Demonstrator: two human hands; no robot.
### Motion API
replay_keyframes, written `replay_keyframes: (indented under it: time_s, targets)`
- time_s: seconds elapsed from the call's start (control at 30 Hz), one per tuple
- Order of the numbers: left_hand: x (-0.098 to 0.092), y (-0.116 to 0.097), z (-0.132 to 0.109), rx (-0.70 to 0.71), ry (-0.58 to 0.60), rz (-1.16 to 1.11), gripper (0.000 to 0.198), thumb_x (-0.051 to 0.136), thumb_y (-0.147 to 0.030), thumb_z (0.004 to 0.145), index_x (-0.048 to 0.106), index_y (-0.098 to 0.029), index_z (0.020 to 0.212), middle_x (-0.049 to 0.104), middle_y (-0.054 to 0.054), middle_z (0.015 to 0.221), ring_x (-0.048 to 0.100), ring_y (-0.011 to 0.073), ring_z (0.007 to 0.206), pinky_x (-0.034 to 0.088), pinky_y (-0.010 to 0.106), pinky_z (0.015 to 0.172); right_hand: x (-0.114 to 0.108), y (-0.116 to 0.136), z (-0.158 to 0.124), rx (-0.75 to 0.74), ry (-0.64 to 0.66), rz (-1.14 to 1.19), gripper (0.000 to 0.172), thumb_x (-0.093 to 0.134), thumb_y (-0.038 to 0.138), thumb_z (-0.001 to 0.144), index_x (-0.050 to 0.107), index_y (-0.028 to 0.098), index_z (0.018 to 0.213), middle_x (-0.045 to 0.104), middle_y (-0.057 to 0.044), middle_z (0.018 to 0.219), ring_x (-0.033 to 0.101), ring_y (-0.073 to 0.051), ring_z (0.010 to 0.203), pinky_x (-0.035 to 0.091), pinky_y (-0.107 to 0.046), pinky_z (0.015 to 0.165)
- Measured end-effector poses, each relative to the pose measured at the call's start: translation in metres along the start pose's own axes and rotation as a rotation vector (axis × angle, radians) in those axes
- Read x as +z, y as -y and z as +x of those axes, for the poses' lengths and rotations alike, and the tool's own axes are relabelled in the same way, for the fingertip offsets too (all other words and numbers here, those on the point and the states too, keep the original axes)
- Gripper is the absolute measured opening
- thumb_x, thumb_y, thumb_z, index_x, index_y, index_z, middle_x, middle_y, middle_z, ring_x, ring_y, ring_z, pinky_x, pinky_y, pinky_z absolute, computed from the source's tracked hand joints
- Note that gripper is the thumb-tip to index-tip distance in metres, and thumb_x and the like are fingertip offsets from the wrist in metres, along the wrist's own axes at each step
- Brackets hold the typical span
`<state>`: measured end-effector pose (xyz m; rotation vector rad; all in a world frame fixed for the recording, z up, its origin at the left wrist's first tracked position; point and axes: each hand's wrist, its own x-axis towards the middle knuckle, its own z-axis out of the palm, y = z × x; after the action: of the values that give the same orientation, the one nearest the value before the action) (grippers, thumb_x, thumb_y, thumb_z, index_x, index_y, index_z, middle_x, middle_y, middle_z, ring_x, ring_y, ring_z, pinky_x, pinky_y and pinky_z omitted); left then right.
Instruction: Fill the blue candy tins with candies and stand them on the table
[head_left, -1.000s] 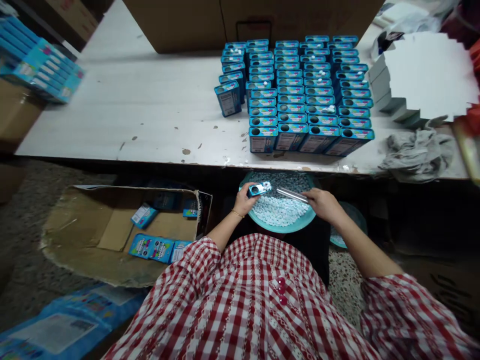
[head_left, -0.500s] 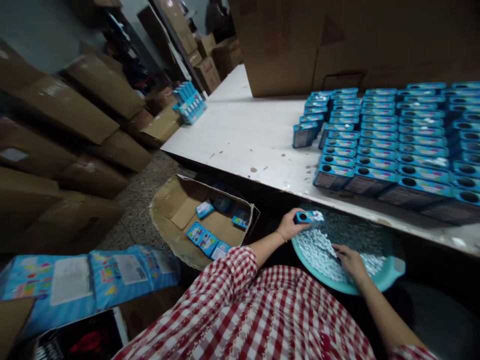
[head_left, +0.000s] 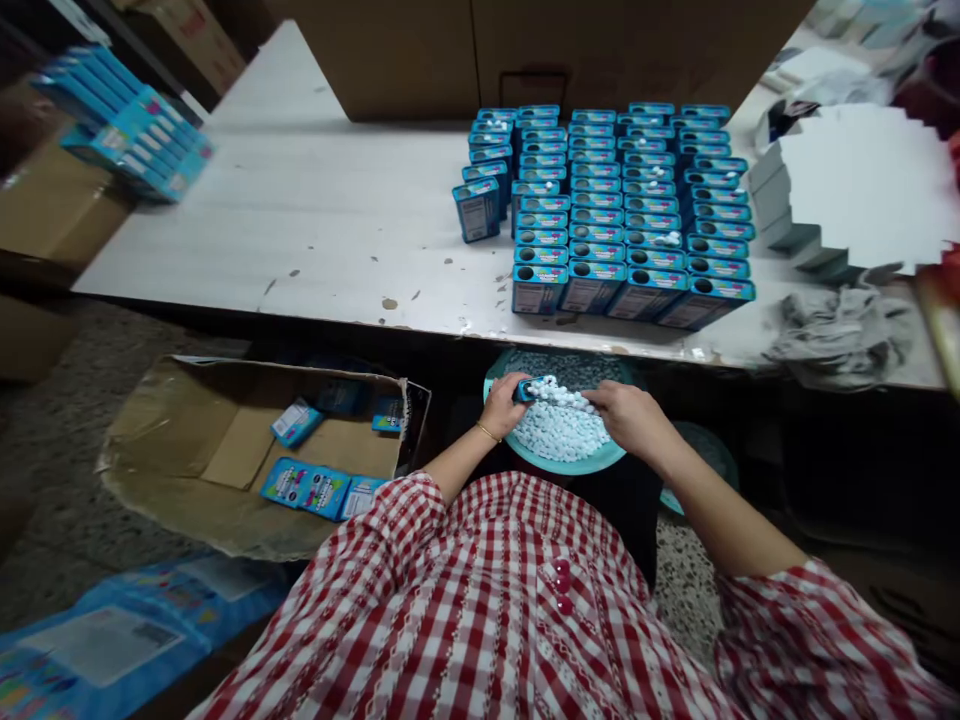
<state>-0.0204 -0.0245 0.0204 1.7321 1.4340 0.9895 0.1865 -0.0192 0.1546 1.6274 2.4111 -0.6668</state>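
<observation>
My left hand [head_left: 501, 405] is closed round a small blue box [head_left: 527, 390], holding it tilted over a turquoise basin [head_left: 570, 466]. White pellets [head_left: 559, 432] fill much of this basin. My right hand [head_left: 626, 415] pinches what looks like a scoop, mostly hidden under a heap of pellets. That heap reaches from my right fingertips to the mouth of the blue box, where pellets are piled up. On the white table [head_left: 337, 220] beyond the basin stand rows of similar blue boxes [head_left: 596, 225], upright, with dark round holes on top; a few pellets lie on some.
To my left is an open cardboard carton [head_left: 232, 440] with several blue boxes inside. Blue printed packs [head_left: 142, 630] lie in front of it. A blue display stand [head_left: 150, 140] sits at the table's left end. Grey cloth [head_left: 844, 325] and stacked white card [head_left: 862, 190] are at the right.
My right hand has risen out of the pellets and moved to the box with a heap of them. My left hand still holds the box. The view has swung right.
</observation>
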Motion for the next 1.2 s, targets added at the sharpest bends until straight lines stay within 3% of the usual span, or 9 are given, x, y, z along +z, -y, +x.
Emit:
replay_keyframes:
  time_s: [0.17,0.33,0.53,0.67,0.87,1.03,1.1,1.2]
  targets:
    - [0.005,-0.005,0.000,-0.011,0.041,0.074,0.034,0.063,-0.017,0.067,0.058,-0.018,0.101,0.062,0.008,0.106,0.055,0.0245,0.102,0.040,0.040,0.091,-0.016,0.030,0.004,0.036,0.120,-0.306,0.034,0.034,0.009,0.082,0.064,0.018,0.095,0.060,-0.009,0.095,0.060,-0.019,0.080,0.039,-0.025,0.062]
    - [0.008,-0.001,0.001,-0.023,0.034,0.036,0.037,0.060,-0.009,0.064,0.057,-0.017,0.101,0.062,0.008,0.105,0.055,0.0238,0.102,0.040,0.039,0.091,-0.020,0.042,0.000,0.012,0.103,-0.386,0.032,0.033,0.010,0.084,0.063,0.015,0.094,0.059,-0.012,0.095,0.058,-0.019,0.083,0.039,-0.024,0.060]
    - [0.005,0.007,-0.002,-0.077,-0.050,-0.204,0.038,0.068,-0.018,0.063,0.055,-0.018,0.098,0.061,0.005,0.100,0.057,0.0194,0.094,0.043,0.033,0.087,-0.026,0.019,-0.021,0.072,-0.064,-0.336,0.035,0.037,0.014,0.084,0.060,0.023,0.108,0.059,-0.006,0.094,0.057,-0.015,0.080,0.034,-0.023,0.053]
    - [0.005,0.008,-0.004,-0.100,-0.023,-0.389,0.043,0.072,-0.022,0.060,0.053,-0.017,0.098,0.061,0.004,0.099,0.057,0.0176,0.092,0.043,0.031,0.086,-0.014,-0.003,-0.030,0.126,-0.179,-0.312,0.036,0.037,0.018,0.087,0.059,0.026,0.114,0.060,-0.004,0.097,0.056,-0.014,0.081,0.032,-0.024,0.051]
    - [0.021,0.003,-0.003,-0.156,-0.012,-0.532,0.044,0.071,-0.022,0.061,0.051,-0.017,0.099,0.060,0.004,0.098,0.057,0.0158,0.089,0.043,0.029,0.084,0.011,0.010,-0.029,0.089,-0.186,-0.324,0.037,0.035,0.016,0.087,0.057,0.022,0.117,0.060,-0.006,0.098,0.055,-0.015,0.084,0.033,-0.024,0.054]
    - [0.023,0.000,-0.001,-0.208,-0.013,-0.409,0.041,0.068,-0.016,0.062,0.049,-0.017,0.099,0.058,0.002,0.092,0.055,0.0142,0.082,0.044,0.027,0.079,0.014,0.018,-0.029,0.066,-0.224,-0.344,0.036,0.036,0.015,0.087,0.057,0.020,0.116,0.060,-0.007,0.096,0.054,-0.015,0.083,0.035,-0.024,0.056]
    - [0.019,0.000,0.001,-0.217,0.005,-0.274,0.040,0.066,-0.013,0.063,0.050,-0.018,0.098,0.058,0.001,0.090,0.055,0.0153,0.083,0.043,0.029,0.080,0.013,0.011,-0.032,0.097,-0.262,-0.350,0.036,0.037,0.015,0.087,0.057,0.021,0.116,0.060,-0.007,0.097,0.054,-0.015,0.083,0.034,-0.024,0.055]
    - [0.011,-0.001,0.003,-0.125,0.063,-0.082,0.038,0.063,-0.010,0.062,0.052,-0.018,0.097,0.059,0.004,0.096,0.054,0.0199,0.092,0.041,0.034,0.087,0.015,-0.005,-0.036,0.150,-0.293,-0.336,0.035,0.038,0.017,0.087,0.058,0.022,0.116,0.060,-0.006,0.097,0.054,-0.015,0.082,0.033,-0.023,0.052]
